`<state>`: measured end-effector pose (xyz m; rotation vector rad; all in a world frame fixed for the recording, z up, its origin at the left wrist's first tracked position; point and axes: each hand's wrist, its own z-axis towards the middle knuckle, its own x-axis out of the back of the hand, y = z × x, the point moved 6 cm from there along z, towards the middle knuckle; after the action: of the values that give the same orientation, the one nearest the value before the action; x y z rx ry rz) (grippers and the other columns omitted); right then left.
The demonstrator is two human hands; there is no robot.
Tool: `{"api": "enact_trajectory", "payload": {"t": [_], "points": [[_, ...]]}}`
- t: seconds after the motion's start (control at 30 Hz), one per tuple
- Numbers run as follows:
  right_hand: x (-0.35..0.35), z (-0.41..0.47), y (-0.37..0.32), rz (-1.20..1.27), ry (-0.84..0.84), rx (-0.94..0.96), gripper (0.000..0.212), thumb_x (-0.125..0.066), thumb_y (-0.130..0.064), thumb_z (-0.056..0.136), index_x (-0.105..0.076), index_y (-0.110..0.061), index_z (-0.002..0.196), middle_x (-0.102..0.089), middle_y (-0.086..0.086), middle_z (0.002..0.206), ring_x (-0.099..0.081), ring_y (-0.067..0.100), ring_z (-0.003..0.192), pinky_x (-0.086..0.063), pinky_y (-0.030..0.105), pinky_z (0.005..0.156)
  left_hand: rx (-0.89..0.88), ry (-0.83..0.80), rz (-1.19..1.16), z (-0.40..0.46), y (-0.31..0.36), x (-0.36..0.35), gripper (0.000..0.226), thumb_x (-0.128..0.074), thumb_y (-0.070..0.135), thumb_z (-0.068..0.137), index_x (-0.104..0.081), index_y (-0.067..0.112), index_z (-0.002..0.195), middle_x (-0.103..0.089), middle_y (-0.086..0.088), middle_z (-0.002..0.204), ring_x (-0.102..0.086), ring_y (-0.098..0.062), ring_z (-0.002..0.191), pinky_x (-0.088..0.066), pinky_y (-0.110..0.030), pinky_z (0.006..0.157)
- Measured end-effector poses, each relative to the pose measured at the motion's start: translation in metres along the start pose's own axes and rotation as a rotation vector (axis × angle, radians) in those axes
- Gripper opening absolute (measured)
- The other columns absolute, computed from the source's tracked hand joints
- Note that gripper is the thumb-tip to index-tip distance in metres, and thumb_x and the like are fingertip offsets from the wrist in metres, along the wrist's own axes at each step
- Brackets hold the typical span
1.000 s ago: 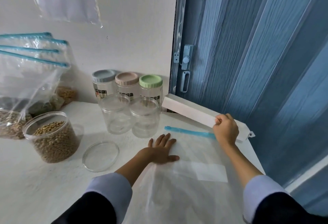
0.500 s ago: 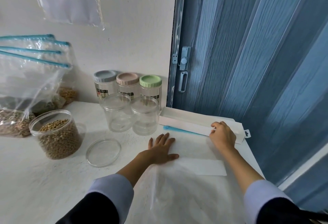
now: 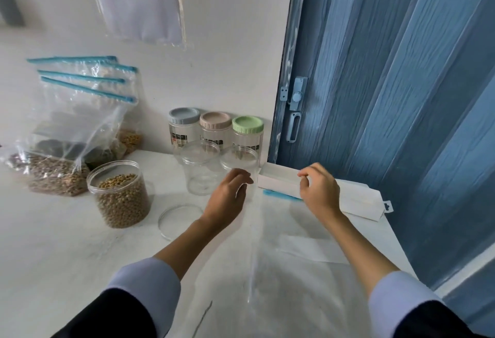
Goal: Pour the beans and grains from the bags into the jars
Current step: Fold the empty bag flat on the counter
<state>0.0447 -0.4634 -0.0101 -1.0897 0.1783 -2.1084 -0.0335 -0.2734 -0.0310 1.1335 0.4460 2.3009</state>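
while the empty clear bag (image 3: 294,270) lies flat on the white counter (image 3: 53,244) between both forearms, its blue zip strip (image 3: 281,195) tucked beside the white box (image 3: 348,198), the left hand (image 3: 227,198) hovers above it with fingers loosely curled, holding nothing. the right hand (image 3: 318,193) is lifted near the box, fingers bent, thumb and forefinger close together; whether they pinch anything i cannot tell. further left, an open jar of beans (image 3: 120,193) stands beside a loose clear lid (image 3: 179,219), with filled bags (image 3: 67,128) behind and empty jars (image 3: 201,171) near the wall.
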Motion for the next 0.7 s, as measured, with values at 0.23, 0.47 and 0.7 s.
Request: {"api": "enact_trajectory", "payload": {"t": [0.23, 0.47, 0.7], "points": [[-0.088, -0.006, -0.147, 0.138, -0.648, 0.206, 0.015, -0.06, -0.016, 0.091, -0.067, -0.012, 0.104, -0.064, 0.001, 0.108, -0.051, 0.01, 0.082, -0.042, 0.024, 0.073, 0.02, 0.262, 0.182, 0.031, -0.046, 0.13, 0.015, -0.053, 0.011, 0.092, -0.066, 0.004, 0.096, -0.062, -0.011, 0.1, -0.058, -0.024, 0.084, -0.048, -0.035, 0.067], [-0.18, -0.058, -0.215, -0.202, -1.221, 0.41, 0.091, -0.076, -0.049, 0.074, -0.026, -0.033, 0.148, -0.015, 0.004, 0.157, -0.02, 0.033, 0.14, -0.024, 0.051, 0.112, 0.324, 0.188, 0.363, 0.009, -0.137, 0.203, 0.022, -0.053, 0.017, 0.094, -0.059, 0.002, 0.109, -0.058, -0.014, 0.114, -0.054, -0.032, 0.107, -0.045, -0.042, 0.086], [-0.194, -0.048, -0.223, -0.313, -1.361, 0.231, 0.102, -0.084, -0.04, 0.066, -0.019, -0.047, 0.145, -0.02, 0.003, 0.147, -0.018, 0.035, 0.137, -0.038, 0.052, 0.103, 0.658, -0.053, -0.183, -0.028, -0.221, 0.198, 0.023, -0.045, 0.009, 0.099, -0.057, 0.002, 0.117, -0.064, -0.015, 0.11, -0.059, -0.026, 0.1, -0.051, -0.034, 0.085]]}}
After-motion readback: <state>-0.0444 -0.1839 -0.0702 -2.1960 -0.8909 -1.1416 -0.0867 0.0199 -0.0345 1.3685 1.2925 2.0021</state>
